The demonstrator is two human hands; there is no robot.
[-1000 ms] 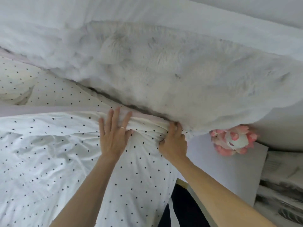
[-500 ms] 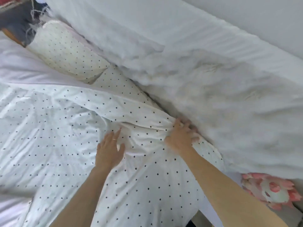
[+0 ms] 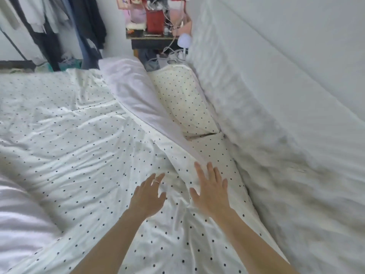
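A white duvet with small black dots (image 3: pixel 79 139) covers the bed, wrinkled across its middle. Its top edge is folded back, showing a plain white underside (image 3: pixel 136 95). My left hand (image 3: pixel 148 196), a ring on one finger, lies on the duvet with fingers straight. My right hand (image 3: pixel 211 192) is spread flat on the folded edge, beside two cream dotted pillows (image 3: pixel 183 99). Neither hand holds anything.
A grey-white furry blanket (image 3: pixel 276 165) runs along the right side of the bed against a white wall. At the far end stand a cluttered bedside shelf (image 3: pixel 156 30) with cables and dark clothes hanging (image 3: pixel 79 26). A plain white fabric (image 3: pixel 19 224) lies at the lower left.
My right hand has let go of the duvet edge at the furry blanket and now lies flat. Both hands have drawn back on the duvet. The view has swung toward the bed's head.
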